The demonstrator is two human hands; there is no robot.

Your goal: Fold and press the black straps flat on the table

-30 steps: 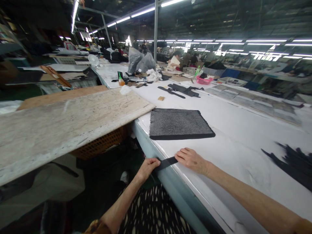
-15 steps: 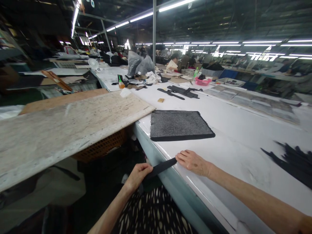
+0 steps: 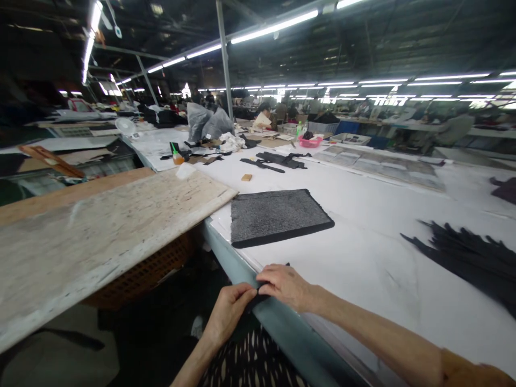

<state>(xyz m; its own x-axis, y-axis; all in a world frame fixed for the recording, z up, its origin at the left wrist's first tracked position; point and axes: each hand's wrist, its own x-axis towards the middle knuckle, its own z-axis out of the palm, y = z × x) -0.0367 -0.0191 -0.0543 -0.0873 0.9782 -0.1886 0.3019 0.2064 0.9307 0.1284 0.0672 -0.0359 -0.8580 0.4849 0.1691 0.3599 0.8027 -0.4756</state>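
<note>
My left hand (image 3: 230, 310) pinches a black fabric strip (image 3: 259, 296) at the table's near edge. Close beside it, my right hand (image 3: 287, 287) has its fingers closed on the same strip, the two sets of fingertips almost meeting. Most of the strip is hidden under the hands; a small dark end pokes out behind the right knuckles. Beyond them lies a flat stack of dark grey fabric panels (image 3: 278, 215) with a black front edge. Off to the right spreads a pile of black strips (image 3: 467, 258).
A stained pale board (image 3: 105, 226) juts across on the left, over an orange crate (image 3: 141, 274). On the white table (image 3: 363, 231) are a small yellowish block (image 3: 246, 177), black pieces (image 3: 278, 159), a pink basket (image 3: 309, 142) and a bottle of orange liquid (image 3: 178, 157).
My right hand has slid along the strip toward my left hand, so less of the strip shows between them. The view has turned right, shifting the scene leftward.
</note>
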